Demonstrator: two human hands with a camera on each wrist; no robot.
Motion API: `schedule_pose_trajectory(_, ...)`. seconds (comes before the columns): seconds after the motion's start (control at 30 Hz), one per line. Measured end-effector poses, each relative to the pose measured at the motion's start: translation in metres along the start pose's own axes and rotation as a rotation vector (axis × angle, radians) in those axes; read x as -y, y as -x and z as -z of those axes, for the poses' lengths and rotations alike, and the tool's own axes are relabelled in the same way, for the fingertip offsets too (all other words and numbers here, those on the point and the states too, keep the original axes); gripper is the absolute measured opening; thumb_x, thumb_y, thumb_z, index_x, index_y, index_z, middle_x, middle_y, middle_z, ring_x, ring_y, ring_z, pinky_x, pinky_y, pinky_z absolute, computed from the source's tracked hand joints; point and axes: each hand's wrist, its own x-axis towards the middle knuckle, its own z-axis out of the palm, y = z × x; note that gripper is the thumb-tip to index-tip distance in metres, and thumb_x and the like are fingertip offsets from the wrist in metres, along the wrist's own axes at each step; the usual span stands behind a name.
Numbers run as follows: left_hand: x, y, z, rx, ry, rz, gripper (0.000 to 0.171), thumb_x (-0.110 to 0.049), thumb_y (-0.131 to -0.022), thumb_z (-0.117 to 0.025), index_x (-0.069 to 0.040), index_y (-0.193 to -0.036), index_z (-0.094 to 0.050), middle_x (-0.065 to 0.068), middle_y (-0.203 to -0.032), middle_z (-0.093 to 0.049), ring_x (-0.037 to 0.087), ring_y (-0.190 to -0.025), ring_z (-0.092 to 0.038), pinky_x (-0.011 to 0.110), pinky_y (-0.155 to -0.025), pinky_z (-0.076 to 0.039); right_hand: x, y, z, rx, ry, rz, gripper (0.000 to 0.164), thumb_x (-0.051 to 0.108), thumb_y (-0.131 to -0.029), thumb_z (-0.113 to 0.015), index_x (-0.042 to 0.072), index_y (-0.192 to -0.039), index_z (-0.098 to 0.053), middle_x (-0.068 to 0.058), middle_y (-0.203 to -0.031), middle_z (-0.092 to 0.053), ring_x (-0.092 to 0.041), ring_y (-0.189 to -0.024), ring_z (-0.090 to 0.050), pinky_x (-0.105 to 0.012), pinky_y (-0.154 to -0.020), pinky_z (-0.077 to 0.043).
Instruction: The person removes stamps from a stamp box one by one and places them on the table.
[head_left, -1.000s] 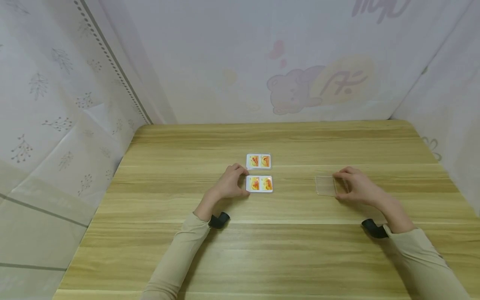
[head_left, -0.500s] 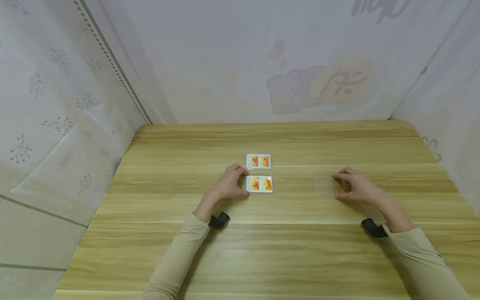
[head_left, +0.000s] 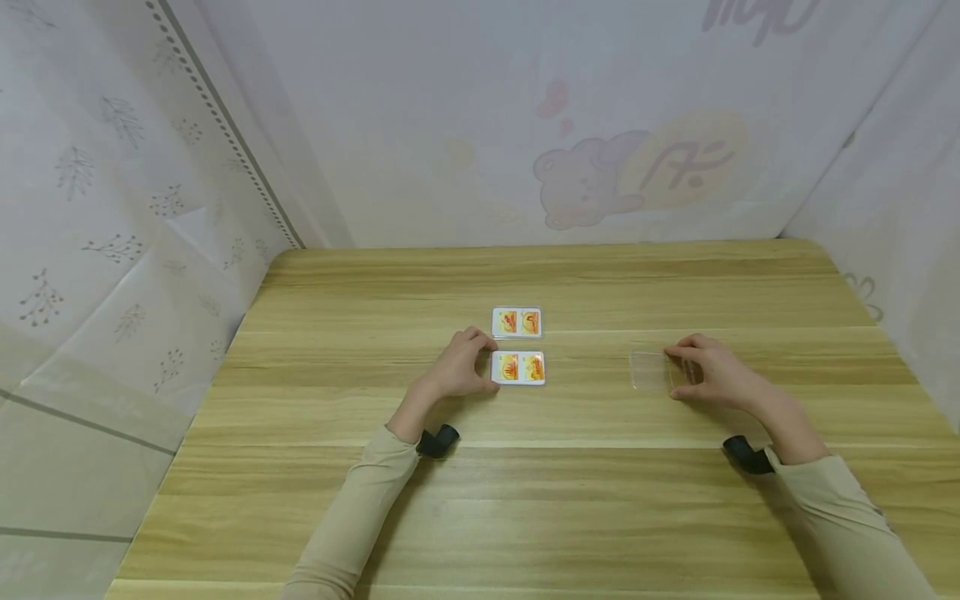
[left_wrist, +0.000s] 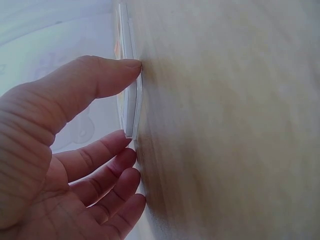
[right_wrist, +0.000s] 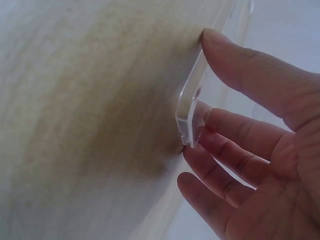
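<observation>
My left hand (head_left: 457, 365) grips a flat white card pack (head_left: 519, 368) by its two long edges, thumb at the near side and fingers at the far side. Two orange and yellow pictures show on its top. Seen edge-on in the left wrist view, the pack (left_wrist: 131, 107) lies at the tabletop between thumb and forefinger. On the right, a clear rectangular plastic cover (head_left: 649, 372) is pinched in my right hand (head_left: 712, 373). Its raised rim (right_wrist: 186, 105) shows in the right wrist view, thumb on one edge and fingertips at the other.
A second piece, a clear case (head_left: 517, 322) with a similar picture card in it, lies just behind the pack. All stand on a wooden table (head_left: 570, 517). Patterned white cloth (head_left: 420, 125) hangs behind the table and at both sides.
</observation>
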Motion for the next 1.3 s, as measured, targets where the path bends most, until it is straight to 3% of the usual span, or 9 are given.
schedule_pose_trajectory(0.4,0.000,0.001,0.001,-0.003,0.006,0.000,0.053,-0.013,-0.067,-0.082,0.003,-0.111,-0.058,0.014,-0.114,-0.051,0.030,-0.106,-0.042,0.040,-0.094,-0.039,0.008,-0.004,-0.002,-0.079,0.022,0.030,0.059,0.016,-0.072,-0.081,-0.012,-0.118,-0.056,-0.024,-0.108,-0.054,-0.041,-0.099,-0.051,-0.054,-0.081,-0.043)
schedule_pose_trajectory(0.87,0.002,0.000,-0.001,-0.002,0.000,-0.001,0.053,-0.013,-0.067,-0.082,0.002,-0.111,-0.058,0.013,-0.114,-0.051,0.029,-0.106,-0.042,0.040,-0.095,-0.039,0.024,-0.023,-0.005,-0.200,-0.021,0.167,0.045,0.006,-0.071,-0.079,-0.010,-0.110,-0.062,-0.019,-0.100,-0.060,-0.035,-0.091,-0.059,-0.050,-0.076,-0.049)
schedule_pose_trajectory(1.3,0.001,0.000,0.000,-0.006,-0.002,-0.007,0.052,-0.013,-0.067,-0.082,0.003,-0.111,-0.058,0.014,-0.114,-0.051,0.030,-0.106,-0.042,0.040,-0.094,-0.039,0.037,-0.040,-0.009,-0.196,-0.043,0.183,0.036,0.004,-0.075,-0.076,-0.009,-0.107,-0.063,-0.019,-0.099,-0.061,-0.034,-0.089,-0.060,-0.048,-0.075,-0.050)
